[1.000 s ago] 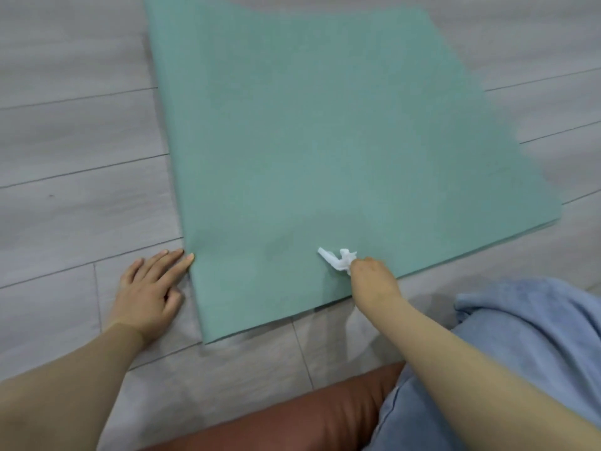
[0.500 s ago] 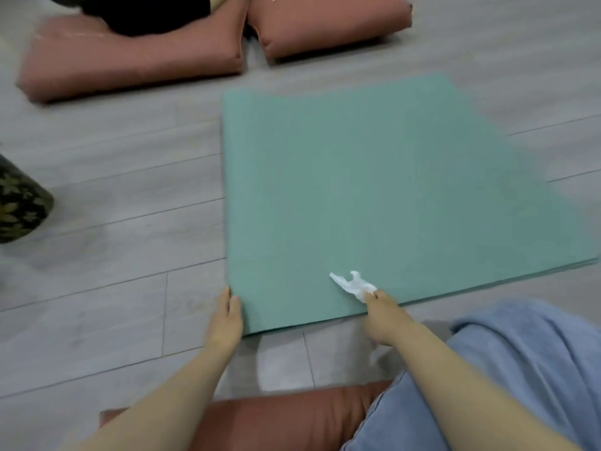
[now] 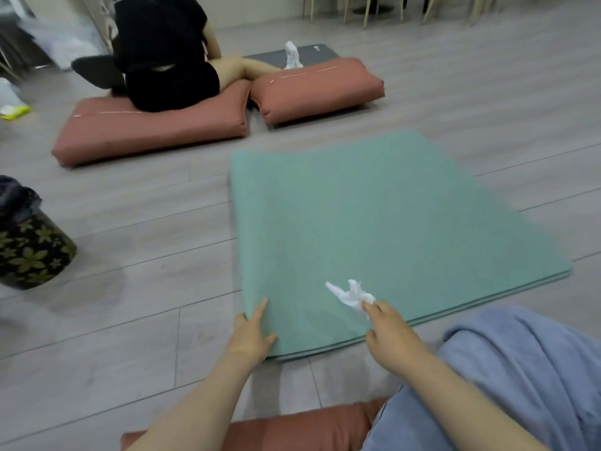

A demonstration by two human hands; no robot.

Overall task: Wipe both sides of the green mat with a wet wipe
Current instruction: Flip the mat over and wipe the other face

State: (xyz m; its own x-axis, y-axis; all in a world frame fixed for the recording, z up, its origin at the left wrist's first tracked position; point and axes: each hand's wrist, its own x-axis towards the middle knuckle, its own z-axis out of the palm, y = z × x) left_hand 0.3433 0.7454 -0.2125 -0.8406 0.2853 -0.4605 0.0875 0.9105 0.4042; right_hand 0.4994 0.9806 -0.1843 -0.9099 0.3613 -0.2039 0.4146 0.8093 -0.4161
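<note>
The green mat (image 3: 390,229) lies folded in layers on the grey plank floor in front of me. My left hand (image 3: 252,333) grips its near left corner, thumb on top and fingers along the edge. A crumpled white wet wipe (image 3: 349,294) sits on the mat near its front edge, pinched by the fingers of my right hand (image 3: 388,333).
Two terracotta cushions (image 3: 156,131) lie beyond the mat, with a person in black (image 3: 162,50) seated on one. A dark floral bin (image 3: 29,245) stands at the left. My blue-clad knee (image 3: 520,369) is at the right, another cushion (image 3: 292,431) beneath me.
My left hand moved right from the floor to the mat's near left corner and took hold of it. The view tilted up, showing cushions, a person and the bin.
</note>
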